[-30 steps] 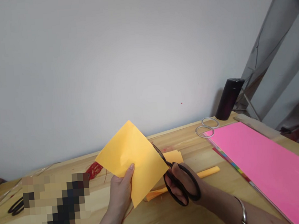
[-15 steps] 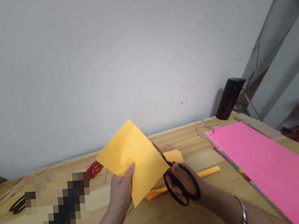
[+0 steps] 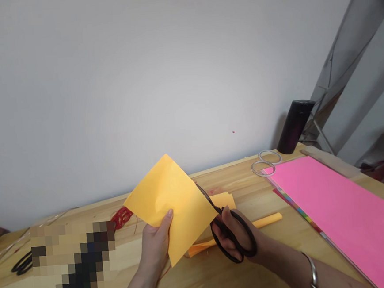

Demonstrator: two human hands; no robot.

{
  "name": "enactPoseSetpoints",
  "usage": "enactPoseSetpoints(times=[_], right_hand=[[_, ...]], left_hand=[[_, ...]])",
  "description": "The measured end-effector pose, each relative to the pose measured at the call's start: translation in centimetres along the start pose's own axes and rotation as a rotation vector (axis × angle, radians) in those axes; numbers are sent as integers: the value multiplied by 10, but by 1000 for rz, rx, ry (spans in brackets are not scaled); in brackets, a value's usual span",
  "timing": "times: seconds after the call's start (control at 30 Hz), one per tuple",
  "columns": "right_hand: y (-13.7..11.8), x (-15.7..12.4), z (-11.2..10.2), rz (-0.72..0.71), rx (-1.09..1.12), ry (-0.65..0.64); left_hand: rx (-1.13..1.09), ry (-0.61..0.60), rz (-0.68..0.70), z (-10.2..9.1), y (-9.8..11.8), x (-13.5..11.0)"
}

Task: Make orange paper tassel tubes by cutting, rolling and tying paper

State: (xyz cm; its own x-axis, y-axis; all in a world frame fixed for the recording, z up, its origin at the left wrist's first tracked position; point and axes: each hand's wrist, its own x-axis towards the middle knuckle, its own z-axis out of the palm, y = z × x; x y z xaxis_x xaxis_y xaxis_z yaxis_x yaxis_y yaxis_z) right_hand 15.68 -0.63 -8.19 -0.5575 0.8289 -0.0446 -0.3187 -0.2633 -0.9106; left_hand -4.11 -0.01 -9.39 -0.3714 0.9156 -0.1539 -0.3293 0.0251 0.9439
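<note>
Yellow sheet (image 3: 184, 195): square, smooth, slightly creased paper, lower centre of the frame; the left hand (image 3: 156, 242) pinches its lower left edge
Scissors (image 3: 220, 210): black looped handles gripped in the right hand (image 3: 234, 230); blade along the sheet's right edge; apparently mid-cut; a further snip would need steady paper
Pink paper (image 3: 336, 208): flat, lower right

From here, the sheet (image 3: 183, 198) hides fingers of the left hand (image 3: 156, 242) and some of the scissors (image 3: 252, 237); pink paper (image 3: 343, 212) runs off rightward; blocky blur masks a dark thing (image 3: 76, 275).
</note>
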Motion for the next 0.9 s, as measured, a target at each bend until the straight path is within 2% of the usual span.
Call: enactPoseSetpoints(times=[0.23,0.37,0.57,0.77,0.9], right_hand=[[5,0,-5,9,50,-15],[7,1,-9,34,73,-8],[0,3,-9,142,95,16],[-9,6,-11,322,127,48],[-14,6,-13,370,139,35]], left_hand=[[105,63,3,-2,0,2],[107,37,-7,-2,2,2],[112,11,-17,0,10,0],[151,55,-43,0,16,3],[146,36,-51,-1,16,6]])
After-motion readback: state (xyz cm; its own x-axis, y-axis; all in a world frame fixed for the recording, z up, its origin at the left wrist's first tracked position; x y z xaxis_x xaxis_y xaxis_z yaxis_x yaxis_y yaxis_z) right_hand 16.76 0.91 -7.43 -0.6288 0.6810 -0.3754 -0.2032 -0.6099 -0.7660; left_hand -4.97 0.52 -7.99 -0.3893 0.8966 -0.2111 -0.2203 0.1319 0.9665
